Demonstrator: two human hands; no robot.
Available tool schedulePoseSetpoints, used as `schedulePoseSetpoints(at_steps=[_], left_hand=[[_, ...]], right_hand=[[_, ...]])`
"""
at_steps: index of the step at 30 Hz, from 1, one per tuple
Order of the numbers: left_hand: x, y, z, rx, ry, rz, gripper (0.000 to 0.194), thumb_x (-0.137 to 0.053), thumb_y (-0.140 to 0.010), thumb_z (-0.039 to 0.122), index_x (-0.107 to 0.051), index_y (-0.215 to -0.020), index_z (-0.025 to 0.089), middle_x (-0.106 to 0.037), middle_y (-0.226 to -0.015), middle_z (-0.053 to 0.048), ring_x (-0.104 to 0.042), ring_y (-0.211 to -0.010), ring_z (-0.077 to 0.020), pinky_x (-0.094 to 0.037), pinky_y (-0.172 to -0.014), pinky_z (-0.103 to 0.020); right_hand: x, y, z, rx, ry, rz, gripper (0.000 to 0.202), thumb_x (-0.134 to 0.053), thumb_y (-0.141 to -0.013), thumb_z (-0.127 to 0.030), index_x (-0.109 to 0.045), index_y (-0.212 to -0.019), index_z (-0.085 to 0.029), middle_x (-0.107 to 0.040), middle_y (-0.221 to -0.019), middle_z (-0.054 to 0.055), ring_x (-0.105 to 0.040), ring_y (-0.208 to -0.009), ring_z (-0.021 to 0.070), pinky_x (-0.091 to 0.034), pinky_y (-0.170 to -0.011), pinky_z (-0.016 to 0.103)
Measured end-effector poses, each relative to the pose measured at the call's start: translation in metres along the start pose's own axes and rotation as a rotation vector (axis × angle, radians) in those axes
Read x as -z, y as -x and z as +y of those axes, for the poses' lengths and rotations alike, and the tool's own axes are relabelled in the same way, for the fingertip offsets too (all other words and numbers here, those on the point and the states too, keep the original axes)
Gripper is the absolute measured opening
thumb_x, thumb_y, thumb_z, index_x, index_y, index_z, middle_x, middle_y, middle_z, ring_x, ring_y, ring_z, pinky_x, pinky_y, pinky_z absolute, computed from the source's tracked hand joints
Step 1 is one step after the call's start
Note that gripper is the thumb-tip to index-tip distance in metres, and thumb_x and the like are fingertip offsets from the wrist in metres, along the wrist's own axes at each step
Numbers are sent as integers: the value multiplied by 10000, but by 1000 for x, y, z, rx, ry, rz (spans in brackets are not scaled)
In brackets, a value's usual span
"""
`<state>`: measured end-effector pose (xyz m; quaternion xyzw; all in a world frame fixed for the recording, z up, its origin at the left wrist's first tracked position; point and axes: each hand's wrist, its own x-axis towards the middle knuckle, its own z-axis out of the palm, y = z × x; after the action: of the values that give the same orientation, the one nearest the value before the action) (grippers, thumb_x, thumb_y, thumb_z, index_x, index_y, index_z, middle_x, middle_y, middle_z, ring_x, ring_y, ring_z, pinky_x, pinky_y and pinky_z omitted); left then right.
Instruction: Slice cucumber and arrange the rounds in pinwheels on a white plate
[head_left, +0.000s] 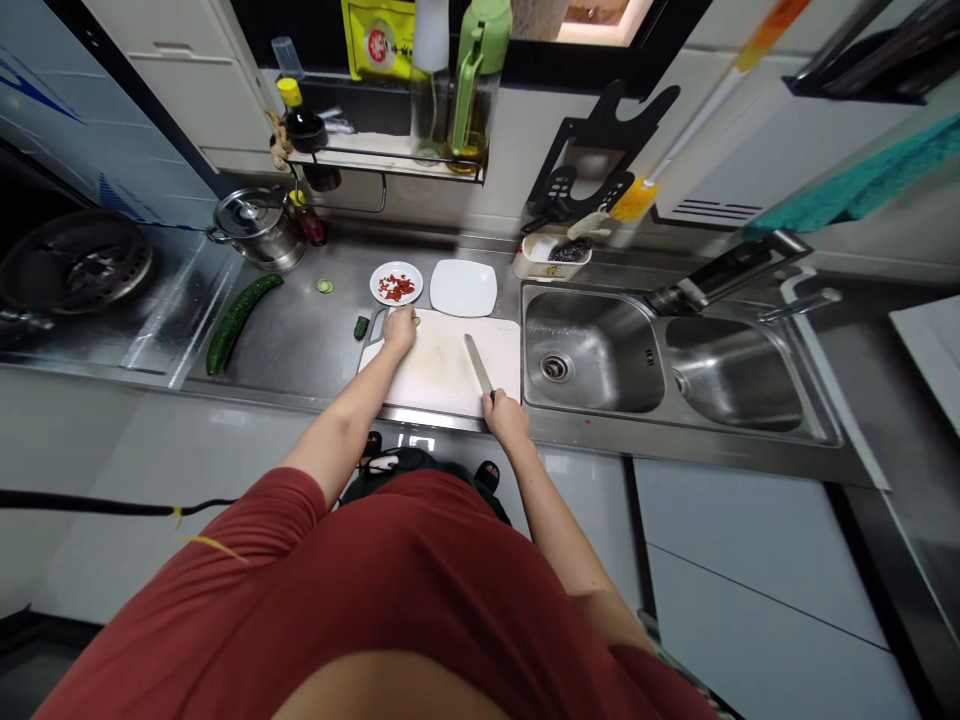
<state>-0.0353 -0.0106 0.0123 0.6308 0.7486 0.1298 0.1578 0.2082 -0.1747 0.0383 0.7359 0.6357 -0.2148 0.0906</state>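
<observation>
My right hand (506,417) is closed round the dark handle of a kitchen knife (478,364), whose blade points away over the white cutting board (442,385). At the board's far left corner my left hand (400,330) has its fingers closed. A bit of green cucumber (417,321) shows at its fingertips; the rest of that piece is hidden. Beside the board on the left lies a dark green cucumber end (361,328). Just behind are a small white plate of chopped red pieces (396,289) and a white square plate (463,288).
A whole cucumber (240,320) and some cucumber slices (324,286) lie on the steel counter to the left. A lidded pot (256,228) stands behind them, a wok (75,262) at far left. On the right is a double sink (592,350); above hangs a bottle shelf (390,160).
</observation>
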Motion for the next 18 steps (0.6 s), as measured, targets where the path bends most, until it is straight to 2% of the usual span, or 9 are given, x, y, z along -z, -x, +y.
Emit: schedulePoseSetpoints(at_steps=[4,8,13,18], left_hand=[[-1,3,-1,56,124,5,110,-563,-817,253,-609,-914,229,-650,-947,-55,-560,-897,-196,-381,-779,-292],[-3,10,2,94,277,14,134,-621,-760,285,-623,-877,219,-651,-830,-25,-568,-809,-168,-395,-743,-268],[-14,27,8,111,424,-30,164,-650,-706,245,-642,-862,196,-642,-750,2,-564,-690,-128,-403,-675,-236],[-26,49,11,86,468,-90,169,-653,-693,231,-665,-855,187,-660,-756,-3,-578,-696,-129,-414,-670,-232]], right_hand=[[0,0,0,-4,-2,2,421,-275,-982,-452,-546,-1114,-157,-663,-1008,148,-629,-989,267,-445,-807,350],[1,1,-1,2,0,3,420,-276,-982,-444,-543,-1125,-154,-661,-1019,151,-628,-990,264,-443,-811,345],[1,2,-2,4,9,-4,425,-262,-987,-438,-534,-1144,-152,-655,-1036,157,-621,-1007,255,-434,-830,338],[1,2,-2,19,12,15,406,-276,-985,-440,-537,-1119,-160,-664,-1006,145,-629,-982,256,-440,-816,336]])
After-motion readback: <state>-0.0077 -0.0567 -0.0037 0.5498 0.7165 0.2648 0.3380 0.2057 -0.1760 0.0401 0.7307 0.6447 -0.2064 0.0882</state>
